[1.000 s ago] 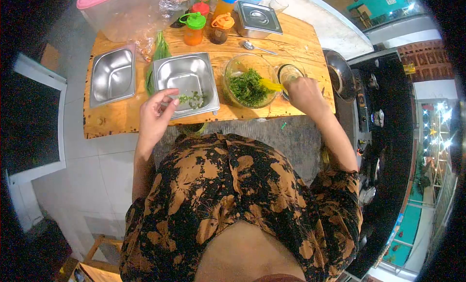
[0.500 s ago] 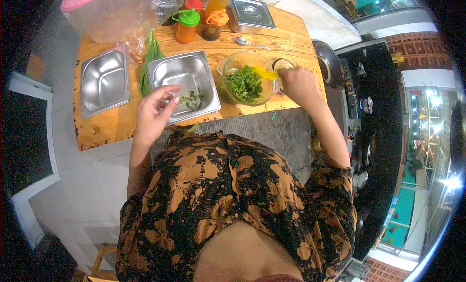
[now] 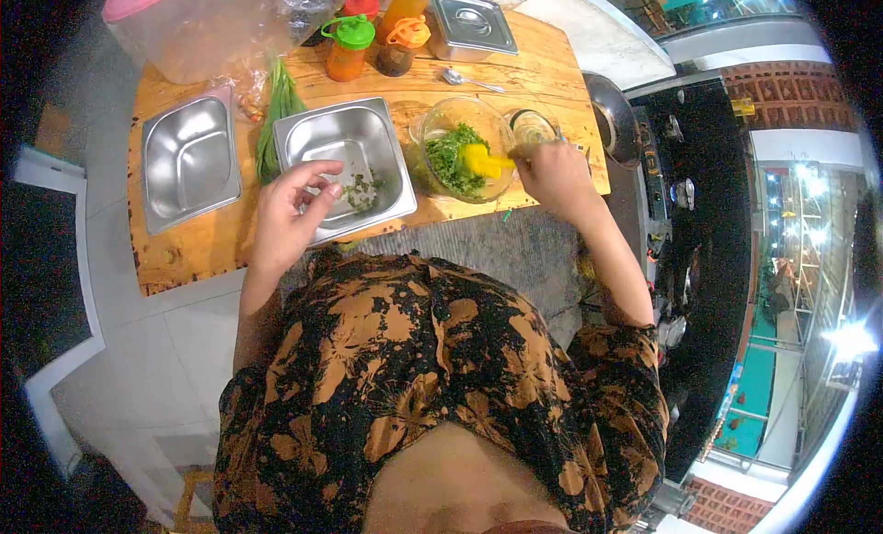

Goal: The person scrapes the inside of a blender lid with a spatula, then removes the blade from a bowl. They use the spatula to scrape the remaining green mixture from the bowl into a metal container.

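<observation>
My right hand [image 3: 558,177] is closed round the handle of a yellow spatula [image 3: 480,160]. Its blade, slightly blurred, is in a clear glass bowl [image 3: 505,134] among chopped green leaves [image 3: 445,157]. Over the near left side of a square steel pan [image 3: 394,171] hovers my left hand [image 3: 296,203], thumb and fingers apart, with nothing visible in it. Scraps of chopped greens [image 3: 362,192] lie on the bottom of that pan. Just right of the bowl, partly behind my right hand, stands a round glass container [image 3: 531,126].
Another steel pan [image 3: 191,157] sits at the left of the wooden table [image 3: 175,258]. Long green leaves [image 3: 275,120] lie between the pans. Behind are sauce bottles [image 3: 348,48], a spoon [image 3: 471,80] and a lidded steel container [image 3: 474,28]. A wok [image 3: 612,120] stands to the right.
The yellow spatula has swung down and toward the near side of the bowl, its blade now turned over the leaves. My right hand has shifted slightly downward; my left hand stays put.
</observation>
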`<move>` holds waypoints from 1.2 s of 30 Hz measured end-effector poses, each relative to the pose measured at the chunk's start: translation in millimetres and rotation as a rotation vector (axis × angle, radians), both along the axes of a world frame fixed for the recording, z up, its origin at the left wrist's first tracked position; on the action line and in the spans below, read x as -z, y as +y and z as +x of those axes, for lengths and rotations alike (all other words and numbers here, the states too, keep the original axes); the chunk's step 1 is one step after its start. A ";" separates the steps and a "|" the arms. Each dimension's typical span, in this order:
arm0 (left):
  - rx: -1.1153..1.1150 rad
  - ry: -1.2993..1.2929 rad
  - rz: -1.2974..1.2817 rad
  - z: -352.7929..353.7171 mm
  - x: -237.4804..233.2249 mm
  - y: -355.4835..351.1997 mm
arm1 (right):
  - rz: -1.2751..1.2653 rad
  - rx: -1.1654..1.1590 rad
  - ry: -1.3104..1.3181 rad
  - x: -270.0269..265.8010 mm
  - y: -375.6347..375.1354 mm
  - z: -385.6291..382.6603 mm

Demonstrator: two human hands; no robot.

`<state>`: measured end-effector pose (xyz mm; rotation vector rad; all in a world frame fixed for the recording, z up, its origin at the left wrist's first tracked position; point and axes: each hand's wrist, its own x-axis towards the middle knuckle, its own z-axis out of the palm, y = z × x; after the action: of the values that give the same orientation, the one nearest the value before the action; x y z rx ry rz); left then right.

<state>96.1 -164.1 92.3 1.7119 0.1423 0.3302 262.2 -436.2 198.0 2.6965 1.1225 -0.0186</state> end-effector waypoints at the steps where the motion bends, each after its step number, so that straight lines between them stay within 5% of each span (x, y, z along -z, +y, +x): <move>1: -0.003 -0.005 -0.009 0.3 1.3 -0.1 | 0.053 -0.004 -0.070 1.9 0.2 3.6; 6: 0.007 0.006 -0.003 0.3 2.2 0.3 | -0.120 0.008 -0.205 7.0 -13.4 22.3; 8: -0.017 -0.015 0.009 -0.9 1.4 -1.1 | -0.035 -0.016 0.023 6.0 -15.8 10.2; 13: -0.019 0.028 0.033 -1.9 1.3 -3.5 | 0.067 0.000 0.077 4.5 -11.2 10.5; 20: -0.009 0.020 0.017 -2.1 -1.1 -9.8 | 0.061 -0.059 -0.199 -6.1 -25.1 35.5; 24: -0.022 0.013 0.015 -4.7 3.5 -12.3 | -0.092 -0.064 -0.027 -13.4 -35.3 24.4; 27: -0.029 0.032 0.013 -5.0 5.5 -13.1 | 0.131 -0.148 0.179 -14.9 -32.4 16.1; 29: -0.031 0.019 0.045 -4.4 3.3 -14.8 | 0.059 -0.089 -0.040 -9.8 -27.7 19.6; 34: -0.021 0.027 0.042 -5.9 -0.3 -16.3 | 0.012 0.013 -0.118 -6.9 -34.3 24.4; 36: -0.016 0.040 0.042 -6.2 -0.4 -16.9 | 0.120 -0.124 0.174 -9.1 -36.5 15.3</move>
<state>89.9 -181.0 92.6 1.7599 0.1791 0.3126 277.5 -472.7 207.1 2.7679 1.3809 -0.1741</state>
